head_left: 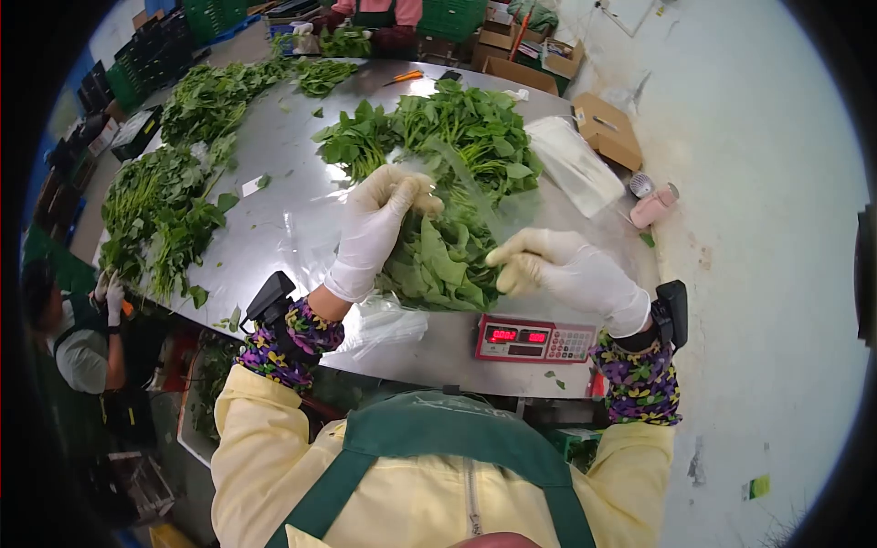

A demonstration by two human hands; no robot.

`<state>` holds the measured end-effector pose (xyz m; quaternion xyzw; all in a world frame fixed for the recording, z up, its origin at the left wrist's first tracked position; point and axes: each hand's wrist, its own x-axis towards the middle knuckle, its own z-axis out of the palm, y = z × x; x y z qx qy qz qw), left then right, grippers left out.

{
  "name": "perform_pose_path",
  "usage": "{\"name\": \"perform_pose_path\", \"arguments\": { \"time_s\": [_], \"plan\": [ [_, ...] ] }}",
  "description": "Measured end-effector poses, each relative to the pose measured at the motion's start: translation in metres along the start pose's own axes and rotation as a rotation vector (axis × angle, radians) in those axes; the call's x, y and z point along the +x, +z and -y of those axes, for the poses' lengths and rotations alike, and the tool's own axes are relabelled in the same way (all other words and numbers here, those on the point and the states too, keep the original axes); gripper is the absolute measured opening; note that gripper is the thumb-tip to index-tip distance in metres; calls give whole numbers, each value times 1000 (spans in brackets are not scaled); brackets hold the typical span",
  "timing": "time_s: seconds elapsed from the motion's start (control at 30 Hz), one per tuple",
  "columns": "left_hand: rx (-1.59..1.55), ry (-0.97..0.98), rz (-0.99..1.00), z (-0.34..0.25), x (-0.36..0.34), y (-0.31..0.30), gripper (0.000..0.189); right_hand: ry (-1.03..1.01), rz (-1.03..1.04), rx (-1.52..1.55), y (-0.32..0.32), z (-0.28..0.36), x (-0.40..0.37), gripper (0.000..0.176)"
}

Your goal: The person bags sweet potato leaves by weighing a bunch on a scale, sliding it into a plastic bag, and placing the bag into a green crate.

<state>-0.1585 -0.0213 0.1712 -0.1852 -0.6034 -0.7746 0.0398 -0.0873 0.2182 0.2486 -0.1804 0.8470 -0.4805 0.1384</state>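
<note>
Both my hands wear white gloves. Between them a clear plastic bag (512, 215) holds a bunch of leafy greens (438, 262), the leaves lying low in it, just above the scale. My left hand (382, 219) pinches the bag's upper left edge. On the other side, my right hand (557, 265) has thumb and fingers pressed together at the bag's right edge. Below is a red and white scale (534, 339) with lit red digits. More greens (466, 128) are heaped on the metal table (274, 228) beyond my hands.
Clear bags (379, 329) lie near the front edge, a bag stack (575, 164) at the right. A pink bottle (654, 205) and cardboard box (607, 131) stand by the wall. Greens (164, 210) line the left side. Co-workers (82, 333) (375, 14) are at the left and far end.
</note>
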Motion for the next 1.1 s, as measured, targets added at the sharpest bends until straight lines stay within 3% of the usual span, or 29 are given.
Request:
{"name": "perform_pose_path", "arguments": {
  "time_s": [0.07, 0.2, 0.27, 0.33, 0.37, 0.4, 0.47, 0.53, 0.6, 0.63, 0.67, 0.73, 0.77, 0.83, 0.93, 1.1],
  "plan": [
    [35, 16, 104, 7, 15, 9, 21, 285, 134, 350, 4, -8, -8, 22],
    [190, 77, 402, 16, 43, 57, 19, 306, 49, 365, 3, -28, -35, 25],
    [231, 72, 507, 20, 53, 93, 23, 332, -44, 417, 8, -41, -56, 23],
    [535, 193, 760, 26, 62, 132, 21, 294, -153, 595, 16, -68, -78, 22],
    [594, 288, 794, 32, 63, 156, 19, 352, -230, 624, 18, -73, -90, 20],
    [572, 289, 835, 44, 64, 181, 19, 367, -271, 638, 23, -91, -102, 20],
    [558, 136, 1048, 90, 65, 232, 21, 268, -530, 985, 37, -143, -126, 18],
    [559, 125, 1183, 150, 55, 272, 20, 324, -690, 994, 46, -170, -142, 17],
    [330, 337, 1008, 181, 35, 297, 31, 315, -882, 1090, 58, -209, -159, 18],
    [314, 345, 1007, 193, 33, 300, 45, 250, -939, 1230, 63, -225, -166, 19],
    [313, 344, 1047, 192, 33, 298, 45, 239, -971, 1252, 64, -224, -172, 19],
    [667, 471, 964, 180, 31, 286, 45, 444, -1014, 1203, 62, -214, -182, 19],
    [675, 467, 999, 187, 27, 278, 45, 459, -1032, 1175, 64, -214, -186, 20],
    [919, 512, 981, 202, 23, 263, 45, 430, -992, 1188, 65, -233, -190, 19],
    [978, 401, 921, 202, -1, 266, 42, 390, -949, 1135, 56, -236, -188, 18],
    [1241, 507, 899, 230, -28, 276, 46, 415, -929, 1034, 44, -265, -184, 19]
  ]
}}
